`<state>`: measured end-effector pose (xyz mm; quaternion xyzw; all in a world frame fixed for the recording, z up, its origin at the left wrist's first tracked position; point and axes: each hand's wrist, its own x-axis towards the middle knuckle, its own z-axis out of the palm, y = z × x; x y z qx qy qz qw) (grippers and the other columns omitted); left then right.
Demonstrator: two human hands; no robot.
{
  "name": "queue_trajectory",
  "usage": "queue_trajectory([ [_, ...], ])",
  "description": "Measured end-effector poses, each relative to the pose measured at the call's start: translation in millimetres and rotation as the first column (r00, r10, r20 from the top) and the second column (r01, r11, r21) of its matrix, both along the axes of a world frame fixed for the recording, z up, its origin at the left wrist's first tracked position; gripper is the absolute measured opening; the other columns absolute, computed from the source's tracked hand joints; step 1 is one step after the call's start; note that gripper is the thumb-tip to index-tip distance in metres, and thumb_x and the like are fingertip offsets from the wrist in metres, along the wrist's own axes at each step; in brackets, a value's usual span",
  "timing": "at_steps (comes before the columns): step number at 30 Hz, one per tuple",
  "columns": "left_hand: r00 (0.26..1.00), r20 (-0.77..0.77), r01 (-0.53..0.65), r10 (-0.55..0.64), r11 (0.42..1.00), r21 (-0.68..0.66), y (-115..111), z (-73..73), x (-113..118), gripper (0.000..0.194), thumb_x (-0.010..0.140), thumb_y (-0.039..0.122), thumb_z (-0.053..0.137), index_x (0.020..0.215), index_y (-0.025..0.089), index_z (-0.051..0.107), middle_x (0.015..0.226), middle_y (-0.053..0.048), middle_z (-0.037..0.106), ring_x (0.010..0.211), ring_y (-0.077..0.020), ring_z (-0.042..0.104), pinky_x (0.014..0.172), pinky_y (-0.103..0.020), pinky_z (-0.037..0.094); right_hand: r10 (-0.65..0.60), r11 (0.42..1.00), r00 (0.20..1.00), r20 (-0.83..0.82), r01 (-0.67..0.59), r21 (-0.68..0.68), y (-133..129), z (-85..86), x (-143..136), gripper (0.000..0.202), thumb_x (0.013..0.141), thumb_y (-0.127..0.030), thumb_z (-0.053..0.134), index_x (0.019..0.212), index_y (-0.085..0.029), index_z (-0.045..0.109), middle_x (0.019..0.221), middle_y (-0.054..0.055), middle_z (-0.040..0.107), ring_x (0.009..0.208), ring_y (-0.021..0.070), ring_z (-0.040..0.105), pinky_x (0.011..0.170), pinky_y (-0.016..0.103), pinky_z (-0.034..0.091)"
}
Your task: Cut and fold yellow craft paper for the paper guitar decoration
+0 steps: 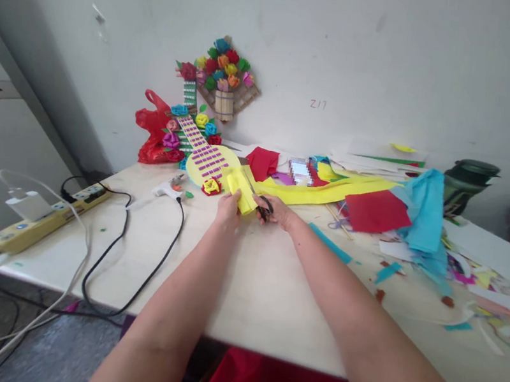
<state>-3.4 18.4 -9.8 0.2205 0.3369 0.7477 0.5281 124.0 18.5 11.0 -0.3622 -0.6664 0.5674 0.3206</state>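
Head view: folded yellow paper [242,191] sits just right of guitar-shaped craft [211,163], long axis slanting down-right. Person's left hand [229,206], nearer the craft, pinches paper's near edge; right hand [279,214] grips scissors [264,208], blades angled craftward.

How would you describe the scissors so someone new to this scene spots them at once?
On the pale table below the grey wall, look near the middle, where the left hand holds bright yellow paper. The scissors are in the right hand beside it. Their black handles set them apart from the colourful paper.
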Motion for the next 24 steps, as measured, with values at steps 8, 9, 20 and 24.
queue_trajectory([
  [8,0.999,0.010,-0.037,0.037,0.999,-0.009,-1.5,1.4,-1.3,0.010,0.075,0.009,0.049,0.077,0.009,0.059,0.074,-0.009,0.064,0.069,-0.0186,0.063,0.074,-0.036,0.048,-0.007,0.997,0.996,-0.087,0.014,0.073,10.9,-6.9,-9.1,0.033,0.068,-0.048,0.056,0.066,-0.016,0.047,0.045,-0.005,0.051,0.034,0.0062,0.044,0.034,0.017,0.034],
  [9,0.999,0.007,-0.045,0.045,0.999,-0.012,-1.5,1.5,-1.6,0.010,0.074,0.009,0.049,0.078,0.009,0.059,0.076,-0.009,0.064,0.070,-0.0186,0.063,0.074,-0.035,0.048,-0.009,0.997,0.996,-0.084,0.015,0.073,12.6,-7.7,-9.7,0.033,0.068,-0.048,0.057,0.066,-0.016,0.047,0.044,-0.005,0.051,0.034,0.0063,0.043,0.034,0.017,0.034],
  [20,0.999,-0.012,-0.049,0.049,0.999,0.003,-1.1,-0.3,-3.2,0.011,0.073,0.008,0.050,0.081,0.009,0.059,0.074,-0.008,0.064,0.074,-0.0179,0.062,0.076,-0.033,0.047,-0.044,0.996,0.996,-0.080,0.051,0.079,16.0,-6.9,-10.4,0.030,0.066,-0.044,0.061,0.064,-0.016,0.049,0.039,-0.006,0.046,0.031,0.0051,0.038,0.032,0.017,0.030],
  [24,0.999,-0.015,-0.046,0.046,0.999,0.002,-1.7,-0.5,-3.0,0.012,0.073,0.009,0.051,0.082,0.009,0.059,0.076,-0.009,0.064,0.074,-0.0185,0.062,0.076,-0.034,0.047,-0.081,0.995,0.990,-0.116,0.087,0.047,13.7,-6.4,-12.6,0.027,0.064,-0.040,0.063,0.066,-0.016,0.052,0.037,-0.007,0.043,0.031,0.0045,0.035,0.030,0.017,0.028],
])
